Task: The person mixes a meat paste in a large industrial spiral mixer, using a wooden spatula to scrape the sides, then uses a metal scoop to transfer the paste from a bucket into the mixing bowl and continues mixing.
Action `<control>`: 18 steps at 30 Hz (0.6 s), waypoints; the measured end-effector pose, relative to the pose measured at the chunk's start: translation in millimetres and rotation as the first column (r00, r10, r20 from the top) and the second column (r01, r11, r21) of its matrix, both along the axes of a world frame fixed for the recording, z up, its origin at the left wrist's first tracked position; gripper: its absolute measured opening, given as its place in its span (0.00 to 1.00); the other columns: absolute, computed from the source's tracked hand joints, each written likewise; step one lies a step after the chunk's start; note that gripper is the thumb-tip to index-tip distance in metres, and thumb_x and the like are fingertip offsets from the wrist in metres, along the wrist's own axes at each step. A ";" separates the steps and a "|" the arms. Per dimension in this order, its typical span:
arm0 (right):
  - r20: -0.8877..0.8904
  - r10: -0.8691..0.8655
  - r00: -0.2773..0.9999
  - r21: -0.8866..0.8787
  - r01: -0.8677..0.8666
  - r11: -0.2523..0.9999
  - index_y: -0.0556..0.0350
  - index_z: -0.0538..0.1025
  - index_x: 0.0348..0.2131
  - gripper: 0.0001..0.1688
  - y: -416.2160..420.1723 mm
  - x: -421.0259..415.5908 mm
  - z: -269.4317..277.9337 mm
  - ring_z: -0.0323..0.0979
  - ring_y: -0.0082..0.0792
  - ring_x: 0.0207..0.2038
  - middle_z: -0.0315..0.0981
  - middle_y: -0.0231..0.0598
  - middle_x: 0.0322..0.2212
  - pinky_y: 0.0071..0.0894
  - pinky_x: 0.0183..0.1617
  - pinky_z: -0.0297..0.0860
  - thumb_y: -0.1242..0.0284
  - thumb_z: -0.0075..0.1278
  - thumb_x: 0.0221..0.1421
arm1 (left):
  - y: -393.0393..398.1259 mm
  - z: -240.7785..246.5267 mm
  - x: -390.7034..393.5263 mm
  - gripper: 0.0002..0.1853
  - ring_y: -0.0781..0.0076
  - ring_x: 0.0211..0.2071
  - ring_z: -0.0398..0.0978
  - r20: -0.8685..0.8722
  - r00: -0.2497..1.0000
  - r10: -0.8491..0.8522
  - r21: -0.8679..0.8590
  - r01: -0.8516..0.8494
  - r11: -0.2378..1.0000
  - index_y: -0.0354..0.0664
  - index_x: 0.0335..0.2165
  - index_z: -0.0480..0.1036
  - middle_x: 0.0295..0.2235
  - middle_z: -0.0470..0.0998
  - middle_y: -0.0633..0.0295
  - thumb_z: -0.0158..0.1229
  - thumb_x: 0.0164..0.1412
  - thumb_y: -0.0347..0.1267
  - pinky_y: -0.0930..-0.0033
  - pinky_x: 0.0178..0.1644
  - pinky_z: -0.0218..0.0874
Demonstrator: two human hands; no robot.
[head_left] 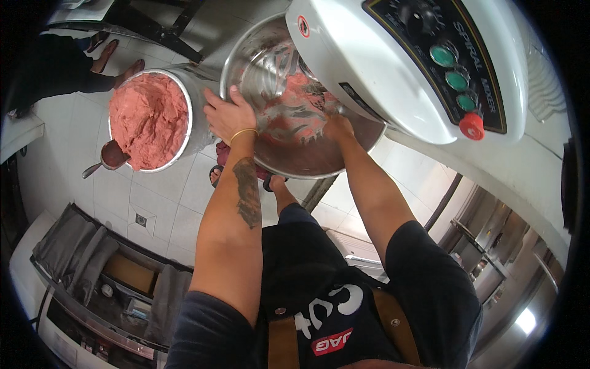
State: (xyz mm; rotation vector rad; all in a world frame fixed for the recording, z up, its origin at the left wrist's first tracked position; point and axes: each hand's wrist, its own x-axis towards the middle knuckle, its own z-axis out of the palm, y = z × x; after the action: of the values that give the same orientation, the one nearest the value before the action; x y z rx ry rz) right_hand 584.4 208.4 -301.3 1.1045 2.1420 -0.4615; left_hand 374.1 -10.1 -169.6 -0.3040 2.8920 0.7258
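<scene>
Below the white head of a spiral mixer (368,60) is its steel bowl (318,161), its inner wall smeared with pink residue (299,87). My left hand (233,115), with a gold-coloured bracelet at the wrist, rests on the bowl's left rim with its fingers spread. Inside the bowl is my right hand (339,127), near the right wall by the residue; its fingers are partly hidden, and whether it holds anything does not show. Left of the bowl stands a round metal container (189,115) heaped with pink, dough-like mass (147,120). A metal scoop (113,156) leans into its lower left edge.
Another person's legs and sandalled feet (108,55) are at the upper left, close to the container. A dark metal frame (161,30) stands behind. Shelving with grey cloth (87,258) lies at the lower left. A red knob (471,126) and green buttons are on the mixer's panel.
</scene>
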 end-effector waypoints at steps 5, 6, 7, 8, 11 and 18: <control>0.076 -0.040 0.996 0.015 0.039 0.999 0.57 0.76 0.52 0.25 -11.4 -48.1 81.9 0.70 0.57 0.57 0.74 0.60 0.51 0.50 0.62 0.66 0.67 0.42 0.60 | -3.9 -1.8 -5.9 0.39 0.44 0.51 0.69 0.016 1.000 0.002 0.008 -0.002 1.000 0.43 0.64 0.57 0.49 0.70 0.44 0.46 0.66 0.56 0.44 0.53 0.60; 0.008 0.003 1.000 0.010 -0.003 1.000 0.55 0.76 0.52 0.24 -14.5 -48.8 89.3 0.70 0.57 0.57 0.73 0.60 0.51 0.50 0.62 0.66 0.66 0.42 0.60 | -3.6 -0.4 -5.7 0.39 0.44 0.51 0.70 0.028 1.000 0.000 -0.008 0.001 1.000 0.43 0.64 0.57 0.49 0.70 0.44 0.46 0.65 0.56 0.44 0.53 0.60; -0.060 0.047 0.997 0.005 -0.047 0.999 0.54 0.76 0.52 0.24 -15.4 -47.8 95.7 0.70 0.57 0.57 0.73 0.60 0.51 0.51 0.61 0.66 0.66 0.42 0.60 | -3.1 0.3 -6.3 0.39 0.44 0.51 0.70 0.039 0.999 0.004 -0.019 -0.003 1.000 0.43 0.64 0.57 0.48 0.70 0.44 0.47 0.65 0.57 0.44 0.52 0.60; -0.056 0.095 0.994 -0.012 -0.096 0.995 0.53 0.76 0.52 0.24 -11.0 -48.2 88.8 0.70 0.57 0.56 0.73 0.60 0.51 0.51 0.61 0.66 0.66 0.43 0.60 | -2.5 0.8 -6.9 0.39 0.44 0.50 0.71 0.050 0.999 0.010 -0.032 -0.008 0.999 0.42 0.64 0.58 0.48 0.70 0.44 0.47 0.65 0.57 0.45 0.52 0.60; 0.050 0.200 0.978 -0.054 -0.198 0.979 0.51 0.76 0.53 0.24 5.9 -37.2 48.1 0.71 0.58 0.55 0.73 0.60 0.51 0.53 0.61 0.66 0.65 0.42 0.61 | 0.2 2.4 -7.9 0.39 0.44 0.49 0.71 0.067 0.998 0.003 -0.017 -0.001 1.000 0.42 0.63 0.58 0.47 0.70 0.44 0.47 0.65 0.57 0.45 0.51 0.61; 0.023 0.345 0.938 0.079 -0.345 0.935 0.51 0.71 0.57 0.26 14.7 -28.9 26.8 0.73 0.61 0.52 0.76 0.62 0.45 0.54 0.59 0.66 0.64 0.42 0.63 | -3.3 -0.3 -9.2 0.40 0.43 0.49 0.71 0.059 0.998 0.010 -0.001 -0.010 1.000 0.41 0.63 0.59 0.47 0.71 0.45 0.48 0.64 0.58 0.46 0.51 0.61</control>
State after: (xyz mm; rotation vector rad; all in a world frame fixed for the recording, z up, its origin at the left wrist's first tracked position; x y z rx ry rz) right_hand 555.4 223.1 -274.5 0.7443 2.3028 -0.2065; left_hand 364.9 -13.4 -169.9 -0.3337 2.8377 0.7053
